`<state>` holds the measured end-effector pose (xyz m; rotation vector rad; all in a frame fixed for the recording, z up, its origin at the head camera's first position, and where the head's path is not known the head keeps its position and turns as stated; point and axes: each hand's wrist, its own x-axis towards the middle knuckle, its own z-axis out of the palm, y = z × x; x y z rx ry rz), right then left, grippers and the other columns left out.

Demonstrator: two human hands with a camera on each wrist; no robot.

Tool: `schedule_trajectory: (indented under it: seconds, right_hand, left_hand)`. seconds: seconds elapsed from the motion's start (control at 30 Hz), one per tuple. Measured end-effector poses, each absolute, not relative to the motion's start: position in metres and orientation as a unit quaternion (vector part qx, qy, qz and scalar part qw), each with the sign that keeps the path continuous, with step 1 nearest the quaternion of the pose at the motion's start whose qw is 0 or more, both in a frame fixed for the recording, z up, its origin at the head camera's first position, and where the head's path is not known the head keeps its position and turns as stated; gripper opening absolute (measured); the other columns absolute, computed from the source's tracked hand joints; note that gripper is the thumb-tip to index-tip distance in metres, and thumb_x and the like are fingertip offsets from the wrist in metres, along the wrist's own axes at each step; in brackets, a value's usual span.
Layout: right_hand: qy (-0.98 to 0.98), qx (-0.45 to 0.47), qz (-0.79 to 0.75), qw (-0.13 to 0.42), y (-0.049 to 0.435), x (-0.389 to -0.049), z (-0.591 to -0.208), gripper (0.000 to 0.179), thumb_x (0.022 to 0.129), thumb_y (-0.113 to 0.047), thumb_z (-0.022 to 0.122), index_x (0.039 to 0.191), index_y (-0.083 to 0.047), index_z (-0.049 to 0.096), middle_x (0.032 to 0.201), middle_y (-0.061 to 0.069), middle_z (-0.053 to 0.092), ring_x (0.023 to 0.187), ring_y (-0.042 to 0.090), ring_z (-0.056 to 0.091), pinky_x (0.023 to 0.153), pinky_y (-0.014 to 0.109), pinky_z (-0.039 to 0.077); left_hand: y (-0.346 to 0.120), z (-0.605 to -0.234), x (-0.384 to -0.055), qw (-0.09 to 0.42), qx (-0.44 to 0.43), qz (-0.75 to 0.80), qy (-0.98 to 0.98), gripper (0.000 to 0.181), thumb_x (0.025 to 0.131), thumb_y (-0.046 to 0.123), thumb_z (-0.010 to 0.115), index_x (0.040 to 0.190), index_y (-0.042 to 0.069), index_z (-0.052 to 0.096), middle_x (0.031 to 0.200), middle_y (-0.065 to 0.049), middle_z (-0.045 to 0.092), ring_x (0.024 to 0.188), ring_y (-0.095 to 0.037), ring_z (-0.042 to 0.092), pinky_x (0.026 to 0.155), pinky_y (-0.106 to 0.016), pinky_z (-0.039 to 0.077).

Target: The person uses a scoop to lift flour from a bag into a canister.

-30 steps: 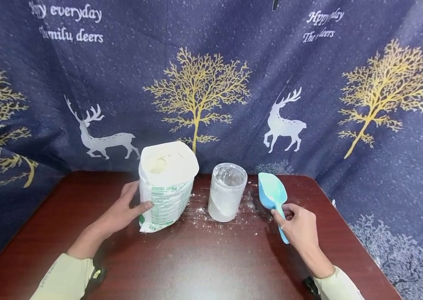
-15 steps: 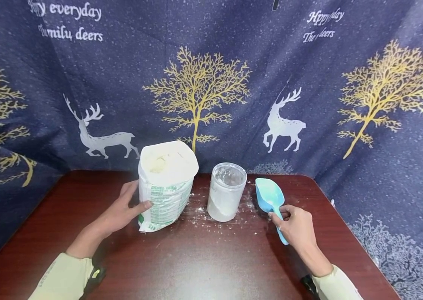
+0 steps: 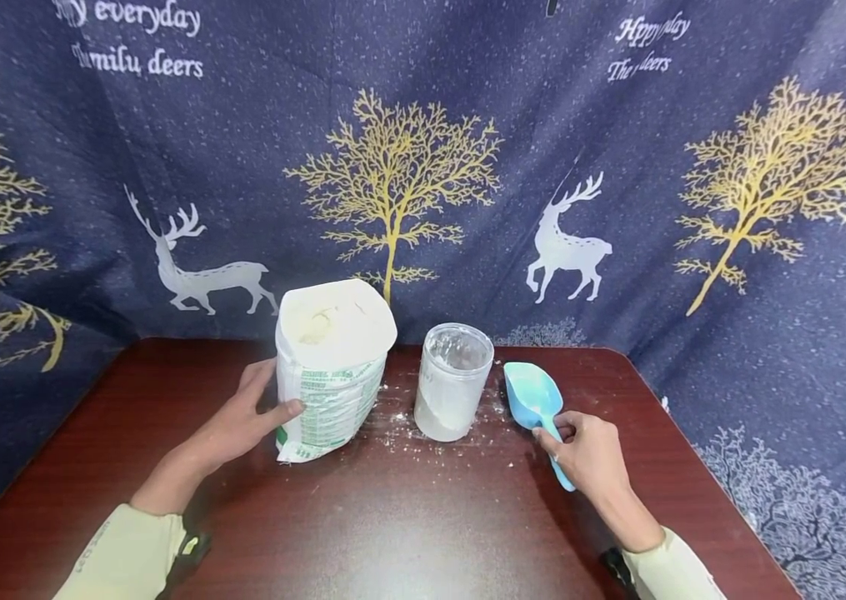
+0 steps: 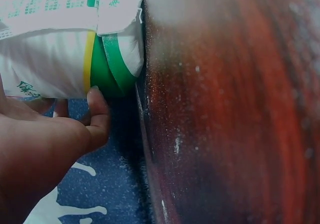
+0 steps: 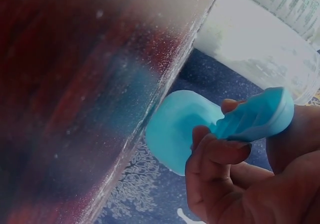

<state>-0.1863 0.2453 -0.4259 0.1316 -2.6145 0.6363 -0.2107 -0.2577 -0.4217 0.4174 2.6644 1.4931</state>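
My left hand [image 3: 246, 417] rests against the left side of a tall white and green bag [image 3: 336, 392]. The thumb lies across the bag's front; the other fingers are partly hidden behind its side. The bag stands upright with its top open, pale powder inside. In the left wrist view the bag's green and yellow band [image 4: 102, 64] is beside the fingertips. My right hand [image 3: 591, 450] grips a light blue scoop [image 3: 533, 396] by its handle, pinched between thumb and fingers. The scoop's bowl points away and to the left. In the right wrist view the scoop's bowl [image 5: 180, 126] shows beyond the fingers.
A clear jar [image 3: 455, 383], partly filled with white powder, stands between the bag and the scoop. White powder is scattered over the brown table [image 3: 362, 517] around the jar. A dark blue curtain [image 3: 242, 167] with trees and deer hangs behind the table.
The right hand and the scoop have shifted slightly left, with the scoop's bowl now lower in view. The left hand stays against the bag; bag and jar have not moved.
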Motion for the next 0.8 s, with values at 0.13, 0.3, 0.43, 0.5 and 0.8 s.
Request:
schedule_trajectory:
  seconds: [0.13, 0.3, 0.43, 0.5, 0.8]
  right_hand:
    - [-0.947, 0.052, 0.226, 0.223, 0.2460, -0.1860, -0.4267, 0.022, 0.081, -0.022, 0.092, 0.081, -0.007, 0.076, 0.064, -0.005, 0.066, 0.062, 0.010, 0.058, 0.059, 0.033, 0.048]
    - [-0.949, 0.054, 0.217, 0.221, 0.2460, -0.1859, -0.4267, 0.024, 0.081, -0.023, 0.093, 0.083, -0.005, 0.076, 0.066, -0.003, 0.068, 0.063, 0.013, 0.062, 0.060, 0.037, 0.052]
    - [-0.953, 0.049, 0.214, 0.208, 0.2452, -0.1860, -0.4259, 0.028, 0.080, -0.025, 0.093, 0.086, -0.003, 0.077, 0.069, 0.001, 0.071, 0.065, 0.018, 0.067, 0.062, 0.040, 0.055]
    - [-0.956, 0.045, 0.213, 0.199, 0.2449, -0.1858, -0.4257, 0.029, 0.080, -0.026, 0.093, 0.087, -0.003, 0.077, 0.070, 0.002, 0.071, 0.066, 0.019, 0.066, 0.062, 0.040, 0.054]
    - [-0.960, 0.051, 0.207, 0.183, 0.2448, -0.1852, -0.4276, 0.028, 0.081, -0.026, 0.093, 0.085, -0.003, 0.076, 0.068, 0.000, 0.067, 0.064, 0.016, 0.061, 0.060, 0.036, 0.051]
  left_hand:
    - [-0.2572, -0.4203, -0.2104, 0.030, 0.135, 0.483, 0.865, 0.095, 0.100, 0.042, 0.072, 0.171, 0.022, 0.012, 0.167, -0.020, 0.009, 0.150, -0.050, 0.019, 0.111, -0.081, 0.028]
    - [-0.2572, -0.4204, -0.2108, 0.031, 0.137, 0.486, 0.862, 0.095, 0.101, 0.041, 0.072, 0.171, 0.022, 0.011, 0.166, -0.020, 0.009, 0.150, -0.050, 0.018, 0.111, -0.080, 0.030]
    - [-0.2573, -0.4205, -0.2111, 0.032, 0.140, 0.490, 0.860, 0.096, 0.100, 0.040, 0.073, 0.171, 0.023, 0.011, 0.166, -0.020, 0.009, 0.149, -0.049, 0.017, 0.111, -0.079, 0.031]
    - [-0.2574, -0.4206, -0.2110, 0.032, 0.142, 0.492, 0.859, 0.096, 0.100, 0.040, 0.073, 0.171, 0.024, 0.011, 0.166, -0.019, 0.010, 0.149, -0.049, 0.017, 0.111, -0.079, 0.031]
    - [-0.2580, -0.4229, -0.2121, 0.029, 0.140, 0.489, 0.861, 0.094, 0.102, 0.040, 0.070, 0.171, 0.020, 0.010, 0.166, -0.021, 0.009, 0.151, -0.050, 0.015, 0.112, -0.081, 0.025]
